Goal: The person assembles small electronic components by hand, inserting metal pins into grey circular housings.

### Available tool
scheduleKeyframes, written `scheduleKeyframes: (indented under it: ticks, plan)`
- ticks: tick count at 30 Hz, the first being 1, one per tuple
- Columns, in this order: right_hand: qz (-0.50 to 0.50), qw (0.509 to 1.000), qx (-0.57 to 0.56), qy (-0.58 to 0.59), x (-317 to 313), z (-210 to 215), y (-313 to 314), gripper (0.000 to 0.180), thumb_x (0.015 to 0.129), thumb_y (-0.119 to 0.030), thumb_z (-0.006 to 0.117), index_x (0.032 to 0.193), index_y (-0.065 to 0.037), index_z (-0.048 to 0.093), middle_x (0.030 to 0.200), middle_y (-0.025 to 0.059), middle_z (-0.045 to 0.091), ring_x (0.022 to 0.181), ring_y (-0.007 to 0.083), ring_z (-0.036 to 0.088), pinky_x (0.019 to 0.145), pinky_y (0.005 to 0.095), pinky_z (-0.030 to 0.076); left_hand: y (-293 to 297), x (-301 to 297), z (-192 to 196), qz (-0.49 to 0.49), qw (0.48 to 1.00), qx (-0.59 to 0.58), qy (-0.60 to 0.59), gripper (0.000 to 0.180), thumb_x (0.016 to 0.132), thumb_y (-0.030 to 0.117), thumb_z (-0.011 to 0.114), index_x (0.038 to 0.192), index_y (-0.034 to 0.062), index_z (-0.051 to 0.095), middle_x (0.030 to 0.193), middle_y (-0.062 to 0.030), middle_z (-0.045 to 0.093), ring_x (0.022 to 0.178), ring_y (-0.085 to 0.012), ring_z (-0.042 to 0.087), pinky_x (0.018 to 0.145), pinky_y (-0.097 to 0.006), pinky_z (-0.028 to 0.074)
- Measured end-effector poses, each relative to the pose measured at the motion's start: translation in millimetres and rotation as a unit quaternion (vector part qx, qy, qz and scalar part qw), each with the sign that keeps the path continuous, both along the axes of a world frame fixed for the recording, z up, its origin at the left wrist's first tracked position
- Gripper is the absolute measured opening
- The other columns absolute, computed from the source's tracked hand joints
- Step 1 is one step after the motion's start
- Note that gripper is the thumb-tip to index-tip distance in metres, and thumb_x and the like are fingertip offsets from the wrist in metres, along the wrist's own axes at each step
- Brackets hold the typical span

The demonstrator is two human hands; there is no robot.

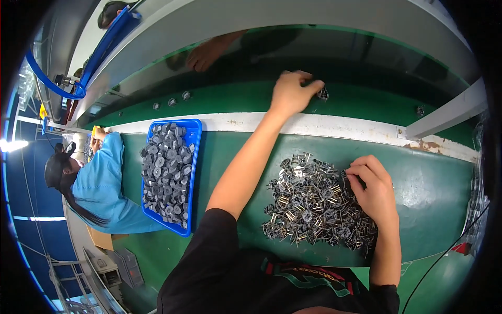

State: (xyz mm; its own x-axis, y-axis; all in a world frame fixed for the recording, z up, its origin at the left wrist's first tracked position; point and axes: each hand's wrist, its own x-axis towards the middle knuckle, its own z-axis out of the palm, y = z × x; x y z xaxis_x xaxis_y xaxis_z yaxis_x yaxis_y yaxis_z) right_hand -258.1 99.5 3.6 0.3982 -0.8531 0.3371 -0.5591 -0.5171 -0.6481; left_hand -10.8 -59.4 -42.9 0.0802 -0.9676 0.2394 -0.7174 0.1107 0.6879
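My left hand [289,93] reaches far forward over the white rail [345,126] onto the dark green belt [235,97]. Its fingertips are pinched on a small grey part with metal pins [323,94] that sits at belt level. My right hand [372,189] lies on the right side of a heap of small grey parts with metal pins [308,206] on the green table. Its fingers curl into the heap's upper right edge; whether they grip a piece is hidden.
A blue tray [196,157] filled with grey round cores stands left of my arm. Three small parts [171,102] lie on the belt at left, another [420,110] at right. A person in a light-blue shirt [102,186] works at left. Another person's hand [206,55] shows beyond the belt.
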Motion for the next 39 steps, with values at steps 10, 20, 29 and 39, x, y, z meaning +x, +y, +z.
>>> scheduleKeyframes:
  ticks: [10,20,29,39]
  plan:
    - [0.004,0.996,-0.06,-0.065,1,1,0,0.025,0.068,0.012,0.068,0.089,-0.001,0.063,0.089,0.0113,0.065,0.073,0.03,0.065,0.063,0.0365,0.054,-60,99,-29,0.084,0.964,-0.125,-0.218,0.038,0.085,0.018,0.072,0.12,0.0045,0.066,0.112,-0.0157,0.067,0.11,-0.0321,0.062,0.099,-0.04,0.045]
    - [-0.047,0.996,-0.043,-0.069,-7,1,-3,0.025,0.075,0.009,0.068,0.097,-0.003,0.069,0.089,0.0094,0.064,0.07,0.0265,0.064,0.062,0.0358,0.053,87,-12,60,-0.131,0.967,-0.047,0.212,0.039,0.077,-0.011,0.077,0.114,-0.004,0.069,0.113,-0.0085,0.051,0.091,-0.0149,0.065,0.079,-0.025,0.057]
    - [-0.056,0.994,-0.054,-0.072,-7,1,-1,0.023,0.076,0.008,0.069,0.097,-0.003,0.07,0.089,0.0082,0.063,0.068,0.0247,0.063,0.059,0.0339,0.052,113,-22,80,-0.204,0.934,-0.051,0.29,0.04,0.076,-0.012,0.077,0.114,-0.0033,0.068,0.11,-0.0072,0.054,0.093,-0.013,0.066,0.078,-0.024,0.057]
    - [-0.074,0.956,0.051,-0.28,-2,6,4,0.016,0.082,0.008,0.07,0.098,0.002,0.071,0.089,0.0099,0.067,0.074,0.0154,0.066,0.063,0.0259,0.055,130,-52,64,-0.191,0.765,0.302,0.535,0.043,0.091,-0.004,0.064,0.133,-0.0067,0.055,0.115,-0.016,0.067,0.107,-0.0226,0.068,0.096,-0.035,0.057]
